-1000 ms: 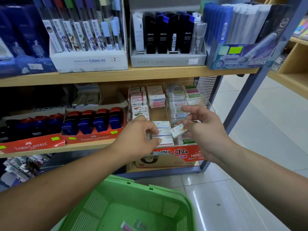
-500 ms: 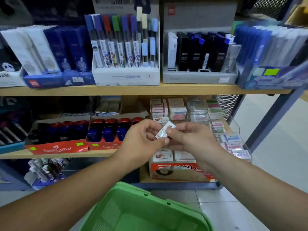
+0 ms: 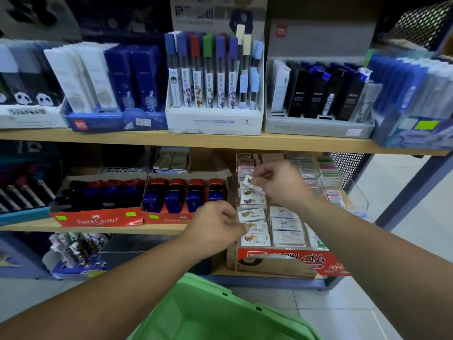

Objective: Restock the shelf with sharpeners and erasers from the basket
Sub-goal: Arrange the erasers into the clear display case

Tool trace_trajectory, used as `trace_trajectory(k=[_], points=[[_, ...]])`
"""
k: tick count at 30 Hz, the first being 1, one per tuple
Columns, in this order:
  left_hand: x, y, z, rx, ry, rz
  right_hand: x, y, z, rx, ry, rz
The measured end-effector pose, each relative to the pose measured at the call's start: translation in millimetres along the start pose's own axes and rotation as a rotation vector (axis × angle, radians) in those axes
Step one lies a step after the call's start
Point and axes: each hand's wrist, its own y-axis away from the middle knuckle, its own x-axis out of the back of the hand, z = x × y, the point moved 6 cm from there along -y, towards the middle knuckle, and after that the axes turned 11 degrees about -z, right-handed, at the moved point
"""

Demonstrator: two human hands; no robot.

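My right hand (image 3: 277,185) pinches a small white eraser (image 3: 248,180) over the left column of the clear eraser display (image 3: 289,261) on the lower shelf. My left hand (image 3: 215,229) hovers lower at the display's front left with fingers curled; its fingertips are beside a packed eraser (image 3: 255,227), and I cannot see anything held. Rows of wrapped erasers (image 3: 285,224) fill the display. Blue and red sharpeners (image 3: 182,195) stand in a red tray left of it. The green basket (image 3: 220,312) is below my arms, its inside hidden.
The upper wooden shelf (image 3: 196,139) carries lead refill and pen boxes. A second red tray of dark sharpeners (image 3: 98,197) sits further left. A metal mesh panel (image 3: 348,170) and a blue upright (image 3: 414,190) bound the shelf on the right; tiled floor lies beyond.
The eraser held between both hands is now in my right hand alone, raised up to the display's left column. My left hand has let go and dropped lower. The view has shifted left.
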Motion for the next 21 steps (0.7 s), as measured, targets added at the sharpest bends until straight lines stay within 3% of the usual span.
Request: trace_trajectory(k=[8, 11, 15, 21], points=[[-3, -7, -7, -0.003, 0.032, -0.004, -18, -12, -4, 0.148, 0.549, 0.085], [-3, -8, -8, -0.02, 0.039, -0.003, -15, -10, 5, 0.183, 0.514, 0.101], [-4, -8, -9, -0.029, 0.08, -0.039, -8, -8, 10, 0.201, 0.407, -0.081], [-5, -8, -10, -0.028, 0.102, -0.036, -13, -1, 9, 0.251, 0.435, -0.197]])
